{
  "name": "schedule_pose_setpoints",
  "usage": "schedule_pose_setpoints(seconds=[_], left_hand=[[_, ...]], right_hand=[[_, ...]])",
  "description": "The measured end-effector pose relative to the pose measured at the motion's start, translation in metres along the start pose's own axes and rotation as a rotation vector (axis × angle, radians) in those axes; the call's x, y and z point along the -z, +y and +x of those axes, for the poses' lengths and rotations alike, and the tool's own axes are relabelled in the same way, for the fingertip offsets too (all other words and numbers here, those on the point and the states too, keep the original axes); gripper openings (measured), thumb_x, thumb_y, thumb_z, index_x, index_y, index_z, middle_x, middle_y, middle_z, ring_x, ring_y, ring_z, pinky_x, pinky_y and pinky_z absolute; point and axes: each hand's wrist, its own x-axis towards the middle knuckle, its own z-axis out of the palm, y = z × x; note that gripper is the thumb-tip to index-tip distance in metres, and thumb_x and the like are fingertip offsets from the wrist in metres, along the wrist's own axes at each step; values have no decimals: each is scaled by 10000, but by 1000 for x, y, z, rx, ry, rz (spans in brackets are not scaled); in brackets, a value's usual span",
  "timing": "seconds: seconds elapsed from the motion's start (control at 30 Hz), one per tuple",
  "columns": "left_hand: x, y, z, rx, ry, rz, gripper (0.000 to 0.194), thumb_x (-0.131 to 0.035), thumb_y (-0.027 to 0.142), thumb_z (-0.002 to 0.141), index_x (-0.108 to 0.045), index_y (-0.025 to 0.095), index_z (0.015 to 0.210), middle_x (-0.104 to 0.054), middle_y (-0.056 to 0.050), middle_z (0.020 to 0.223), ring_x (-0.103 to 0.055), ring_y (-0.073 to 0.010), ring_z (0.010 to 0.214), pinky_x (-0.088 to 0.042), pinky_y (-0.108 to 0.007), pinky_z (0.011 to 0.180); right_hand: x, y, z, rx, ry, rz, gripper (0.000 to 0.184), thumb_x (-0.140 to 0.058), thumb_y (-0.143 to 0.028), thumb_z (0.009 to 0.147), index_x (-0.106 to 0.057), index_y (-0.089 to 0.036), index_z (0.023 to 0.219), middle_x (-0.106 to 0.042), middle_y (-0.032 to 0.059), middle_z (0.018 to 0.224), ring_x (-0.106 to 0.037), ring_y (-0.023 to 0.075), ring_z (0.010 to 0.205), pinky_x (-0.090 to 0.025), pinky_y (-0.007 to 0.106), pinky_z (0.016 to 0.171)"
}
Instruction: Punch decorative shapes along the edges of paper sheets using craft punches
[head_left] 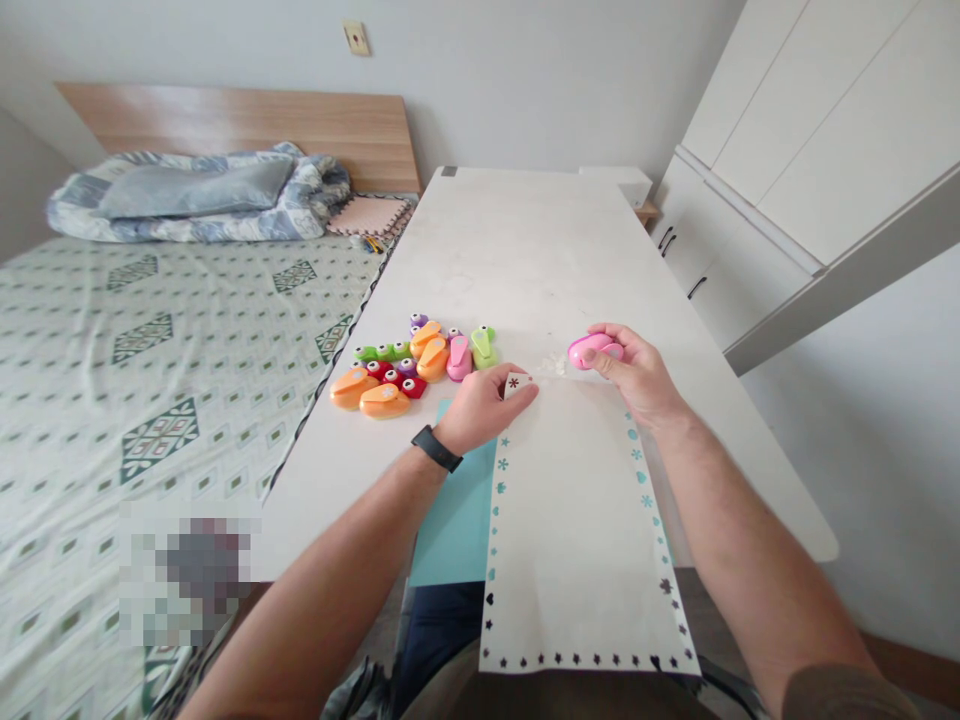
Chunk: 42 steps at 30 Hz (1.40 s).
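Note:
A sheet of white paper lies lengthwise before me, its near end overhanging the table edge. Small punched shapes, such as stars, hearts and flowers, line its left, right and near edges. My left hand pinches the paper's far left corner, where a flower-shaped hole shows. In my right hand is a pink craft punch, gripped with the thumb over its lever near the far right corner. Whether the paper sits in its slot is hidden. White paper scraps lie between the hands. Teal paper extends under the sheet's left side.
Several colourful craft punches are grouped left of the paper, orange, pink, green, red and purple. The white table stands beside a bed on the left. White cabinets rise on the right.

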Motion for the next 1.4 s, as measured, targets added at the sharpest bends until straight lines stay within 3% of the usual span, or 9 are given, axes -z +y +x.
schedule_pose_setpoints(seconds=[0.13, 0.3, 0.43, 0.6, 1.4], left_hand=[[0, 1, 0, 0, 3, 7, 358, -585, 495, 904, -705, 183, 1034, -643, -6, 720, -548, -129, 613, -381, -229, 517], [0, 3, 0, -7, -3, 4, 356, -582, 492, 909, -702, 177, 1024, -641, -7, 719, -547, -127, 611, -376, -228, 516], [-1, 3, -1, -10, -12, -10, 343, -582, 492, 912, -694, 178, 993, -648, -4, 730, -549, -119, 613, -382, -221, 518], [-1, 2, -1, -14, -15, -13, 346, -583, 493, 911, -692, 174, 990, -657, -12, 742, -548, -121, 617, -379, -221, 517], [-1, 0, 0, -51, -3, -3, 337, -568, 479, 920, -684, 164, 952, -652, -18, 739, -545, -121, 620, -368, -223, 520]], right_hand=[[2, 8, 2, 29, 56, -121, 455, -700, -458, 843, -636, -209, 1218, -640, 10, 837, -551, 161, 737, -487, 323, 730], [5, 21, 5, 62, 173, -243, 404, -655, -352, 820, -589, -225, 1197, -614, -6, 840, -536, 159, 721, -481, 318, 702], [3, 17, 1, 87, 104, -356, 382, -632, -310, 799, -614, -217, 1169, -643, 26, 932, -548, 164, 729, -486, 313, 681], [-1, 15, -2, 118, 27, -472, 408, -610, -321, 822, -623, -223, 1217, -670, 55, 1075, -610, 210, 879, -499, 359, 814], [-1, 15, -3, 178, -21, -506, 360, -573, -318, 840, -613, -240, 1189, -652, 52, 1022, -591, 218, 878, -495, 375, 815]])
